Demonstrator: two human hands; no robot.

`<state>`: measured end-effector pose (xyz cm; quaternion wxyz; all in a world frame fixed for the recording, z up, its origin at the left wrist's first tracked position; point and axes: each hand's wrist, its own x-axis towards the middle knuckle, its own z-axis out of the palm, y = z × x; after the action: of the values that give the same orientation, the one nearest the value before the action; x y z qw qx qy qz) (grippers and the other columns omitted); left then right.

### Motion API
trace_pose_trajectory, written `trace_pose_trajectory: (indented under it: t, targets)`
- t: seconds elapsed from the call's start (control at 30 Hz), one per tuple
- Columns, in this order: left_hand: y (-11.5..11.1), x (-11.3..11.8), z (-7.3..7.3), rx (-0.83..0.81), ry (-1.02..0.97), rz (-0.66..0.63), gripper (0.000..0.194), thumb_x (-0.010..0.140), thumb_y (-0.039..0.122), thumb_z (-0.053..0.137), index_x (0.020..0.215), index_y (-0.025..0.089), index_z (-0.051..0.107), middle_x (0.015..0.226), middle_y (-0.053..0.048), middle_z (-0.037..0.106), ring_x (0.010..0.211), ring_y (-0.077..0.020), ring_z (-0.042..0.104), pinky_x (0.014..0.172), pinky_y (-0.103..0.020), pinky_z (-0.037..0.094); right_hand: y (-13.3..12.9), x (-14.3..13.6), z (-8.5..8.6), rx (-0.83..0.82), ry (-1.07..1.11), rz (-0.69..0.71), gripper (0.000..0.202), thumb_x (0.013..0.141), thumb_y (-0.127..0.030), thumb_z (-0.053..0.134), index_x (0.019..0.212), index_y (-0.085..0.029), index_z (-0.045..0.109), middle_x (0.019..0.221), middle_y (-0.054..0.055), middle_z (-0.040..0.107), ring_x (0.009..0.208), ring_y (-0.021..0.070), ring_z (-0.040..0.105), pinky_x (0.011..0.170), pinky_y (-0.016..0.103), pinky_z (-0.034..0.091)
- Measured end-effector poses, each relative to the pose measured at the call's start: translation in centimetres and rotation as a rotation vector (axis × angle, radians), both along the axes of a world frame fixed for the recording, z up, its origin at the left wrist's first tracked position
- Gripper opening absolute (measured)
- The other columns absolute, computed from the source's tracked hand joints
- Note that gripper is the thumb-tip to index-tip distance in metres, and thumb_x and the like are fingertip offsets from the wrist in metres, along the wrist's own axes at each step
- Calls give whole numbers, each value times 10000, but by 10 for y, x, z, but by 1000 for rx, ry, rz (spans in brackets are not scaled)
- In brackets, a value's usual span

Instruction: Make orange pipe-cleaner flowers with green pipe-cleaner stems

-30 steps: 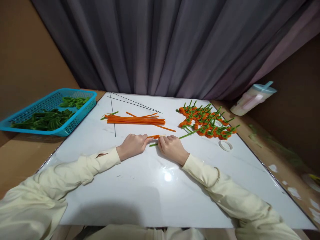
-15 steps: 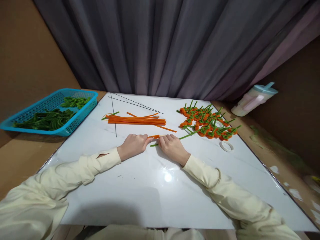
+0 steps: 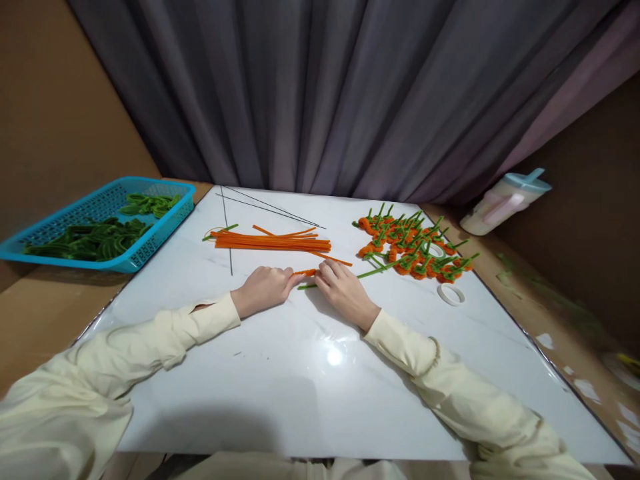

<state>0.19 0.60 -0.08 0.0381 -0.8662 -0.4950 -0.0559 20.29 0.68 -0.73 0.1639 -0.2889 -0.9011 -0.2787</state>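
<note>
An orange pipe cleaner, wound into a tight coil, spans the gap between my hands over the white table. My left hand is closed, its thumb and forefinger pinching the coil's left end. At the other end the bent fingers of my right hand close over the coil and hide whatever it is wound on. A green pipe cleaner pokes out under my right hand. Just beyond lies a bundle of straight orange pipe cleaners.
Orange pipe-cleaner pieces with green stems cluster at right, beside a white tape roll. Thin dark wires lie at the back. A blue basket of green pieces stands left; a tumbler stands right, before a grey curtain.
The fingers of my right hand have lifted and shifted onto the coil's right end, covering the pale stick that showed there. My left hand keeps its pinch, nearly unmoved.
</note>
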Motion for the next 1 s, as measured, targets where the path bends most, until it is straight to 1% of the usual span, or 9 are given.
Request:
trace_pose_trajectory:
  t: [0.1, 0.3, 0.47, 0.53, 0.57, 0.63, 0.7, 0.83, 1.0]
  targets:
    - [0, -1, 1, -4, -3, -28, 452, 947, 414, 268, 820, 128, 593, 640, -88, 643, 565, -213, 626, 489, -260, 376, 2, 4, -2, -80, 8, 38, 210, 916, -117, 374, 893, -93, 581, 941, 134, 548, 813, 202, 489, 772, 331, 409]
    - [-2, 1, 3, -1, -2, -76, 451, 947, 410, 267, 810, 128, 593, 638, -80, 650, 551, -212, 625, 474, -257, 355, 0, 5, 0, -121, 0, 47, 224, 929, -130, 334, 926, -127, 557, 904, 102, 550, 715, 177, 471, 680, 295, 396]
    - [-2, 1, 2, 15, -6, -82, 456, 949, 413, 267, 803, 132, 594, 656, -74, 663, 554, -215, 627, 477, -254, 348, 0, 4, -2, -268, 110, 19, 229, 927, -130, 321, 1028, -108, 526, 964, 125, 565, 752, 188, 491, 703, 302, 398]
    - [-2, 1, 1, 19, 0, -89, 462, 948, 417, 268, 801, 127, 597, 640, -78, 656, 548, -213, 624, 475, -250, 345, 2, 4, -5, -395, 214, 51, 255, 917, -108, 314, 1088, -102, 504, 1026, 143, 565, 815, 198, 503, 758, 326, 398]
    - [-2, 1, 1, 23, 5, -93, 467, 947, 422, 270, 799, 125, 599, 626, -79, 651, 543, -213, 622, 471, -249, 342, 3, 5, -6, -499, 286, 84, 262, 906, -96, 320, 1090, -108, 506, 1041, 143, 565, 844, 201, 506, 780, 335, 393]
    - [-2, 0, 0, 39, 13, -99, 476, 945, 431, 274, 790, 123, 602, 600, -81, 638, 531, -210, 615, 462, -247, 334, 4, 4, -7, -747, 451, 141, 251, 881, -80, 338, 1028, -127, 536, 1012, 123, 573, 867, 194, 510, 793, 332, 391]
    - [-2, 0, -2, 59, 6, -101, 485, 944, 441, 274, 782, 121, 600, 587, -81, 630, 517, -201, 607, 453, -242, 325, 5, 3, -7, -933, 595, 150, 219, 873, -97, 352, 935, -143, 557, 916, 89, 580, 826, 172, 515, 763, 303, 399]
    - [-3, 0, -4, 105, -17, -116, 506, 945, 449, 265, 737, 114, 582, 546, -79, 605, 476, -183, 582, 436, -229, 293, 7, 1, -2, -1063, 730, 72, 200, 889, -190, 373, 819, -154, 557, 702, 19, 557, 663, 131, 496, 664, 260, 397]
    - [-4, 0, -5, 199, -7, -203, 524, 951, 433, 241, 678, 110, 550, 511, -88, 570, 441, -164, 547, 412, -230, 251, 12, 3, 2, -1333, 812, 44, 185, 835, -248, 444, 730, -147, 557, 574, -12, 550, 525, 95, 469, 541, 219, 380]
